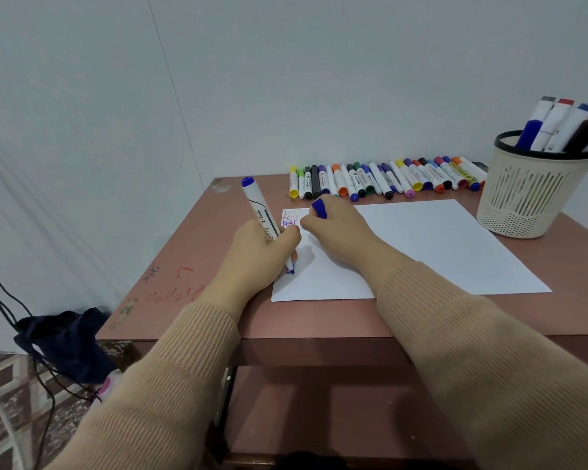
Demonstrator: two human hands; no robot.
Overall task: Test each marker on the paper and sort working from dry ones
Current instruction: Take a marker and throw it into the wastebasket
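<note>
My left hand (258, 256) curls round a smooth white marker with a blue end (257, 206), its tip pressed to the matte white paper (438, 245). Blue ink shows there, so I judge that it works. My right hand (340, 228) pinches the blue cap (319, 209) and rests on the sheet, probably steadying it. Capped markers (387, 179) line the far edge of the pinkish bench (184, 266). A slatted cream basket (530, 198) on the right holds more.

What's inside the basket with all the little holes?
Several markers stand inside the basket, poking out over its black rim. Grey, red and blue ends show. Their lower parts and the basket's bottom are hidden behind its wall.
</note>
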